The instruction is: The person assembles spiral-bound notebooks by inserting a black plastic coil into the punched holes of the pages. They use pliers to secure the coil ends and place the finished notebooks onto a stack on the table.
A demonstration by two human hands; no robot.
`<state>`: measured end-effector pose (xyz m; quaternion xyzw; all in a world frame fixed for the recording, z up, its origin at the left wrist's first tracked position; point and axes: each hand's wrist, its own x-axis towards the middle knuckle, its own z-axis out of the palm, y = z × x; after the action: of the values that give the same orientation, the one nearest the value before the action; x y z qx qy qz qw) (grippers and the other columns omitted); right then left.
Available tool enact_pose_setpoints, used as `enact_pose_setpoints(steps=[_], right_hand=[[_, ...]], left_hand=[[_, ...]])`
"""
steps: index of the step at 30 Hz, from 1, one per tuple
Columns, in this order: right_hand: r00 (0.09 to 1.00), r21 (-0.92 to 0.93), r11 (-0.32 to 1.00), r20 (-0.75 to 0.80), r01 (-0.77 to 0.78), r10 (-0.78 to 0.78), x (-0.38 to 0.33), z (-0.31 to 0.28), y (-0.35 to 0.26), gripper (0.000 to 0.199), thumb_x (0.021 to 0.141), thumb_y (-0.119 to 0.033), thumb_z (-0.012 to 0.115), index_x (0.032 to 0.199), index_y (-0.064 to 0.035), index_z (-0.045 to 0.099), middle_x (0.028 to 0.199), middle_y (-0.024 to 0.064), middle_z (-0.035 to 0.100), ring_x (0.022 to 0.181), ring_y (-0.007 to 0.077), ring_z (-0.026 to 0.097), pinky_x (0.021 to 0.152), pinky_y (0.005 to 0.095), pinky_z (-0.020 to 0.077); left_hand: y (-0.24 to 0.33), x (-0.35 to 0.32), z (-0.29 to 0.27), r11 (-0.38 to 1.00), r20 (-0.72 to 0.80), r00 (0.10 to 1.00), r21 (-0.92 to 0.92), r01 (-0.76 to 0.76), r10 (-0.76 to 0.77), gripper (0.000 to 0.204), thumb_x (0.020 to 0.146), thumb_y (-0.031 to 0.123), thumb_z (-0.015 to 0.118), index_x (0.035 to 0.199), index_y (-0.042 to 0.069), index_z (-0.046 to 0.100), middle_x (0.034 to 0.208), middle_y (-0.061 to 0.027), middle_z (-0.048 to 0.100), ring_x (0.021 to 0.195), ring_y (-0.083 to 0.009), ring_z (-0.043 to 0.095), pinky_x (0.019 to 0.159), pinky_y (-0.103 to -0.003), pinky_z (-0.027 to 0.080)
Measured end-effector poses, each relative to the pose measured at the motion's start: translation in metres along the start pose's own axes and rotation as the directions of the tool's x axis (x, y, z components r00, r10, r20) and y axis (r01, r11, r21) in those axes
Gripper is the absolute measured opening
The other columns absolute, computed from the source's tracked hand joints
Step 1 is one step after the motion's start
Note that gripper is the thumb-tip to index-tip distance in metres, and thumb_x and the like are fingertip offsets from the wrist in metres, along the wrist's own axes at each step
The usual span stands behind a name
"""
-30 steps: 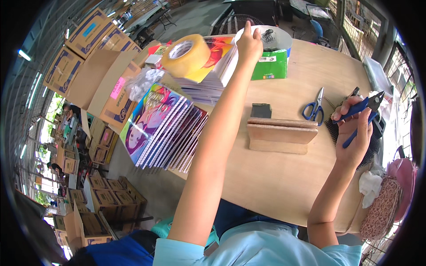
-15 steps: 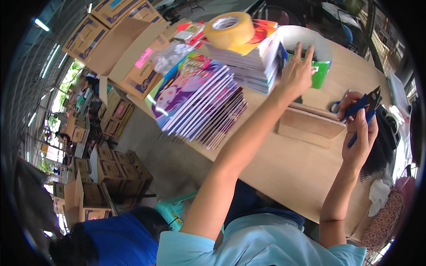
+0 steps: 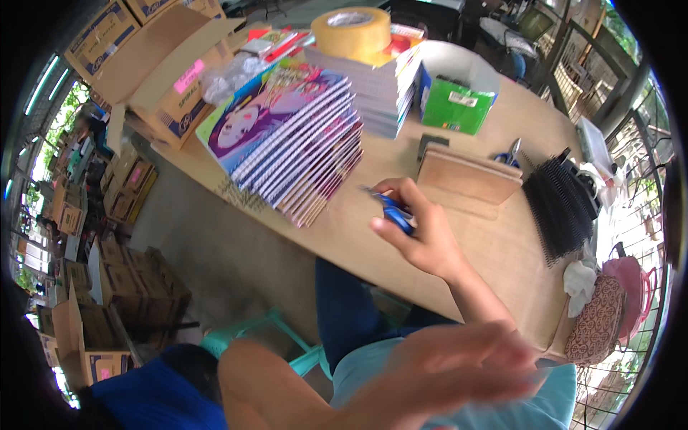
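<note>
Head view: blue-handled tool [image 3: 394,210] is held closed in right hand [image 3: 423,240] over table [image 3: 494,258] near fanned notebooks [image 3: 301,154], left hand [image 3: 444,369] blurred, grip can't be told; tool pref. kept steady, tip away from covers.

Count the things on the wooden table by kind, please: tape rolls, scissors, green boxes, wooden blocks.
Tape roll: 1
Scissors: 1
Green box: 1
Wooden block: 1
Total: 4
The blue-handled tool in the right hand is too blurred to class.
</note>
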<state>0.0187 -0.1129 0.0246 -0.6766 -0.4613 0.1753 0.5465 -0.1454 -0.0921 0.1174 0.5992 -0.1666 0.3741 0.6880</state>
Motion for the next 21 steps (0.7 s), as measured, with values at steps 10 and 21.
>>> enact_pose_setpoints(steps=[10,21], right_hand=[[0.953,-0.603,0.768,-0.038,0.218,-0.301,0.029,0.085,0.025,0.047,0.077,-0.042,0.075,0.100,-0.0044,0.056,0.091,0.0132,0.060,0.086,0.0333,0.062,0.071,0.0464,0.0477],[0.968,-0.691,0.707,-0.038,0.153,-0.247,0.046,0.101,0.018,0.053,0.080,-0.048,0.070,0.107,-0.0038,0.060,0.099,0.0139,0.062,0.095,0.0336,0.061,0.075,0.0499,0.0477]], left_hand=[[-0.088,-0.064,-0.181,0.794,-0.675,0.737,0.445,0.414,-0.006,0.046,0.087,0.005,0.070,0.125,0.001,0.045,0.127,-0.0123,0.051,0.108,-0.0194,0.055,0.086,-0.030,0.049],[-0.104,-0.044,-0.212,0.785,-0.661,0.749,0.483,0.387,0.037,0.020,0.089,0.003,0.067,0.105,-0.003,0.057,0.097,-0.0116,0.067,0.084,-0.0175,0.068,0.072,-0.027,0.057]])
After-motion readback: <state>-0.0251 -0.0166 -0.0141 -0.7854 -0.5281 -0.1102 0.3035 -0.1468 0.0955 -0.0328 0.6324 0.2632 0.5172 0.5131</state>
